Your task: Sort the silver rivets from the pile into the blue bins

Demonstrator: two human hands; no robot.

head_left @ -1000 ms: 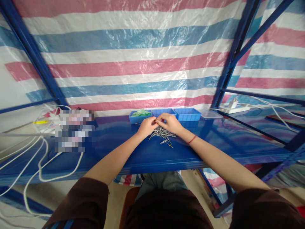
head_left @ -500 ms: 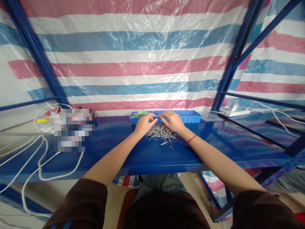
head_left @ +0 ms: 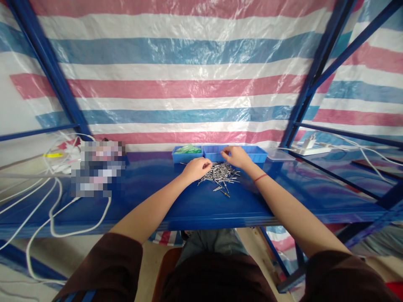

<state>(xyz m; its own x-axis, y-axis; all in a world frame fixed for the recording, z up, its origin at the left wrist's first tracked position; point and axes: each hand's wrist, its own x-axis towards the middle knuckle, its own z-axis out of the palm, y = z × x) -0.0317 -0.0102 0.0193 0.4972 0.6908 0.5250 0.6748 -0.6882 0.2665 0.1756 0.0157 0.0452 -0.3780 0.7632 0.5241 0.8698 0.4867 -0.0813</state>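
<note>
A loose pile of blind rivets [head_left: 222, 174], thin silvery pins, lies on the blue shelf top. At the pile's left edge is my left hand [head_left: 197, 169], its fingers curled and pressed together; what they hold, if anything, is too small to make out. My right hand [head_left: 237, 158] is over the front of the middle blue bin [head_left: 215, 153], fingertips pinched together, and any small thing between them cannot be made out. Left of that bin stands another blue bin [head_left: 186, 157] with green pieces [head_left: 189, 149] in it. A third blue bin [head_left: 260, 156] is partly behind my right hand.
A clear plastic lid [head_left: 281, 155] lies right of the bins. Further right is a white power strip [head_left: 310, 147] with cables. White cables [head_left: 56, 209] and a blurred-out heap [head_left: 97, 170] occupy the left side. Blue shelf posts [head_left: 304, 100] frame the striped sheet [head_left: 189, 88] behind.
My hands, close together above the pile before, have moved apart. The left came down toward the pile, while the right shifted rightward to the middle bin.
</note>
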